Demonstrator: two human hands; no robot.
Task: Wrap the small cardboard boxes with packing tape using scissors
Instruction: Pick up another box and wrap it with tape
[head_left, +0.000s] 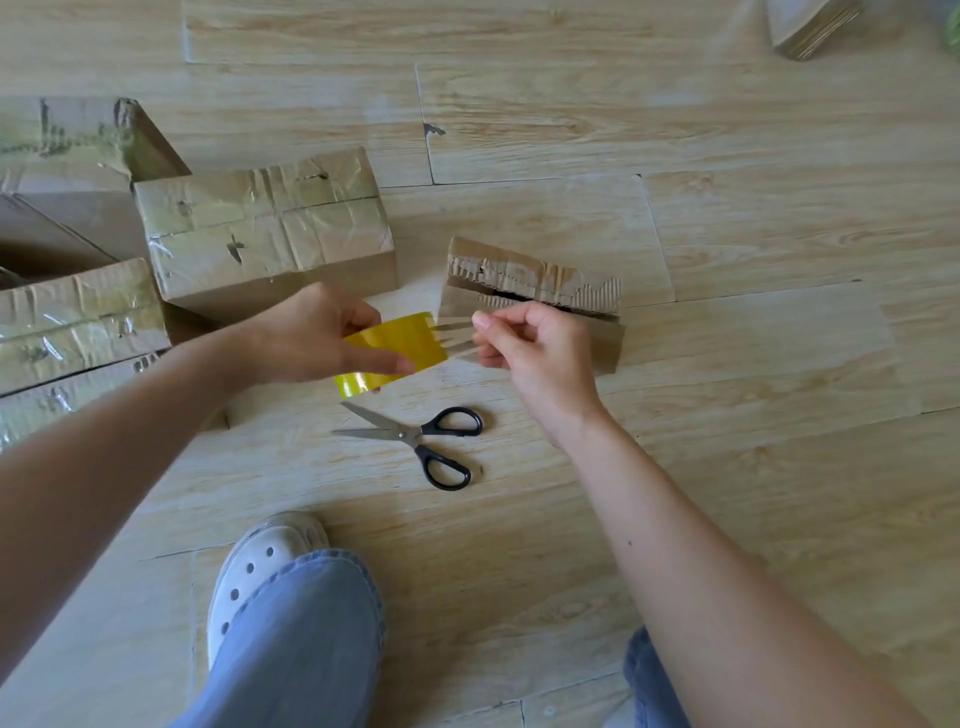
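My left hand (311, 332) grips a roll of yellowish packing tape (402, 345) above the wooden floor. My right hand (530, 345) pinches the free end of the tape (457, 338), a short wrinkled clear strip stretched between the two hands. Just behind my right hand lies a small cardboard box (540, 283) with a torn, corrugated top edge and a dark gap; no tape shows on it. Black-handled scissors (421, 439) lie on the floor below the roll, blades apart and pointing left. Neither hand touches them.
A taped cardboard box (265, 228) sits at the left of centre, with more taped boxes (78, 317) and an opened box (62, 182) stacked further left. A pile of flat cardboard (810, 26) lies at the top right. My shoe (260, 566) and jeans are at the bottom.
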